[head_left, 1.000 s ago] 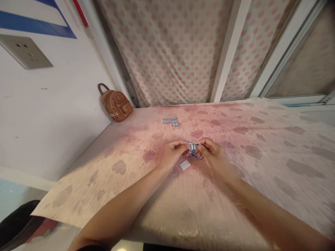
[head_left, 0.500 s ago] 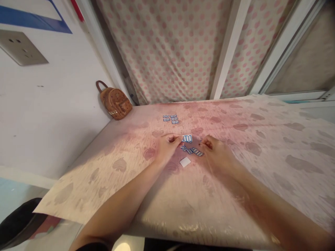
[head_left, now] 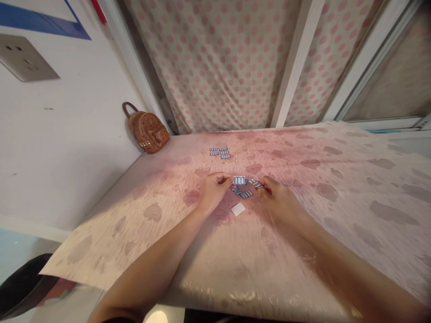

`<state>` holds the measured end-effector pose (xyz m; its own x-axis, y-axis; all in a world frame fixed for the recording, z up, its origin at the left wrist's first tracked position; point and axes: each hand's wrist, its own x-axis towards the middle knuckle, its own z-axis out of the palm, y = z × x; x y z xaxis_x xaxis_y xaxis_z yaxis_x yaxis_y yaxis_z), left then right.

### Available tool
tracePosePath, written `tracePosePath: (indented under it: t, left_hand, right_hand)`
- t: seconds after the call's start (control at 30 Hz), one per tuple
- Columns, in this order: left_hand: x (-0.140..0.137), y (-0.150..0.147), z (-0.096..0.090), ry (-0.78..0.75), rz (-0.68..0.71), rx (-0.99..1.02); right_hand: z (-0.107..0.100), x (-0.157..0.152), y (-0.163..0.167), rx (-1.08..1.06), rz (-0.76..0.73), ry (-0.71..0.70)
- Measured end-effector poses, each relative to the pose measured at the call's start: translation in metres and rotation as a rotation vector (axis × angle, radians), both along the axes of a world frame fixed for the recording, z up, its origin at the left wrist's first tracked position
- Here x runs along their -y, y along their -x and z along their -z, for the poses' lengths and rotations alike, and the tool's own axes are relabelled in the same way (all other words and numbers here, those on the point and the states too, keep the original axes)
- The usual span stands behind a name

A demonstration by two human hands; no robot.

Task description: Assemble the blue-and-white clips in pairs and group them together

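Piece, blue-and-white, beyond the white square, is pinched by my left hand, fingers closed; my right hand pinches a striped strip, beyond and right of that square. Handling pieces seems the step; next calls for light fingers, I judge.
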<state>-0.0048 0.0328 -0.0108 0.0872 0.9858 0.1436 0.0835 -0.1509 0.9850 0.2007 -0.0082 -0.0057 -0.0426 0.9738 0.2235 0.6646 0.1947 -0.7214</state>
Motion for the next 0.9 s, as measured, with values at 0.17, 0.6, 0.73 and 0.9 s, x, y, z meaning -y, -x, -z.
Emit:
tracePosePath:
  t: [0.17,0.6,0.73,0.9]
  left_hand:
    - [0.005,-0.004,-0.001,0.004,0.039,-0.042]
    - [0.004,-0.003,-0.003,-0.006,-0.012,-0.141]
    - [0.003,-0.002,0.0,-0.003,0.002,-0.151]
    - [0.003,-0.004,-0.002,0.035,0.0,-0.111]
  right_hand:
    - [-0.006,0.001,-0.001,-0.042,-0.004,0.021]
    - [0.007,-0.008,-0.01,-0.082,-0.07,0.076]
    - [0.004,-0.008,-0.012,-0.062,-0.017,0.097]
    - [-0.005,-0.007,-0.01,0.03,0.083,0.066]
